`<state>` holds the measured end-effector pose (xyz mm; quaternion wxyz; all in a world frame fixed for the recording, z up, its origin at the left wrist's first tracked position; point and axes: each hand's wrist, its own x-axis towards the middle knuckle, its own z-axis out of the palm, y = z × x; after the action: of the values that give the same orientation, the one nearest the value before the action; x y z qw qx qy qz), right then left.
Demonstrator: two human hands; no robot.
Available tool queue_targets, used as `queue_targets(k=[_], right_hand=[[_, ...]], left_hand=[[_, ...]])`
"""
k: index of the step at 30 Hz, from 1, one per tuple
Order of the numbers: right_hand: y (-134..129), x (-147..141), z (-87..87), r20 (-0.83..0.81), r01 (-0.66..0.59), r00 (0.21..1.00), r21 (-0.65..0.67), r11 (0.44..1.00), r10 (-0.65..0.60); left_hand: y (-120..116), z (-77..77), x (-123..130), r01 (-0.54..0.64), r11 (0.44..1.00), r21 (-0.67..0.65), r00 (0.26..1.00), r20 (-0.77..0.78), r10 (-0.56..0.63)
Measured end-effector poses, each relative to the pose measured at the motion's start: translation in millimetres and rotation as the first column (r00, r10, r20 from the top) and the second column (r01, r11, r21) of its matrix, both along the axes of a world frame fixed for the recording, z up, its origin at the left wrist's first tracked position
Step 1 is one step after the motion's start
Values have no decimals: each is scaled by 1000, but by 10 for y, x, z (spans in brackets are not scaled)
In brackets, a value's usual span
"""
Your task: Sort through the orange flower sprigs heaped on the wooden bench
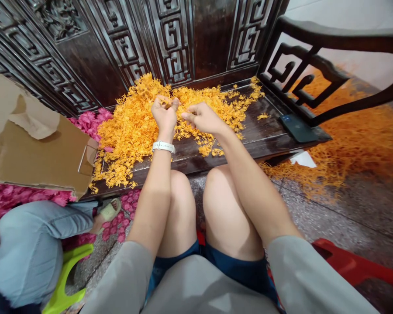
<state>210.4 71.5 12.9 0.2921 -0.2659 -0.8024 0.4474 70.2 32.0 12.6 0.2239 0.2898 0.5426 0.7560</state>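
My left hand [165, 114], with a white watch [163, 147] on its wrist, is raised over the heap of small orange artificial flower pieces [131, 126]. Its fingers are curled, and a bit of orange shows between them, seemingly one flower piece. Close to its right, my right hand [203, 118] is pinched, thumb against fingers. What that pinch holds, if anything, is too small to make out. The heap lies on a dark carved wooden bench [265, 126], thick on the left and thinning out to the right.
A cardboard box [42, 148] stands at the left with pink flowers [88, 124] around it. A phone [298, 127] lies by the bench's armrest [340, 41]. Orange strands [356, 139] cover the floor at right. Another person's leg [29, 248] and a green stool [68, 279] are at lower left.
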Motion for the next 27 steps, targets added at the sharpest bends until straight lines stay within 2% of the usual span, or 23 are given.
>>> queue_targets(k=[2,4,6,7,9,12,14,15,17,22,24,26,27], right_hand=[[-137,19,105,5,-79,997,-100,992,80],[-297,84,225,32,-241,968,-158,958,249],[-431,166,319,45,-377,921,-151,914,388],[-467,202,341,41,-401,912,-122,908,408],[-441,249,312,12,-336,942,-38,941,336],[-178,259,100,-41,-38,998,89,995,42],[41,248,-74,-50,176,984,167,970,-170],[128,240,-145,-36,242,970,201,949,-240],[222,213,-228,5,287,955,247,926,-297],[117,68,-165,-62,265,964,282,922,-258],[47,33,-94,-105,233,972,262,937,-213],[-39,43,1,-121,81,991,219,972,-55],[-94,63,57,-109,-71,990,190,979,93]], left_hand=[[40,-28,-113,-81,997,4,997,12,81],[46,-82,-284,-195,981,2,979,55,195],[19,-163,-465,-284,959,-3,954,101,283],[1,-208,-541,-303,953,4,946,121,300],[-25,-291,-636,-300,953,45,944,158,290],[-10,-338,-619,-202,972,121,970,163,181],[17,-302,-524,-125,982,142,986,127,107],[26,-270,-464,-91,986,140,991,110,76],[25,-194,-333,-33,991,131,996,92,21],[-33,-61,-93,146,976,163,987,49,-156],[-27,-50,-91,159,977,140,986,18,-163],[-8,-68,-174,72,991,114,997,-2,-72],[-2,-87,-245,2,996,92,1000,-4,-1]])
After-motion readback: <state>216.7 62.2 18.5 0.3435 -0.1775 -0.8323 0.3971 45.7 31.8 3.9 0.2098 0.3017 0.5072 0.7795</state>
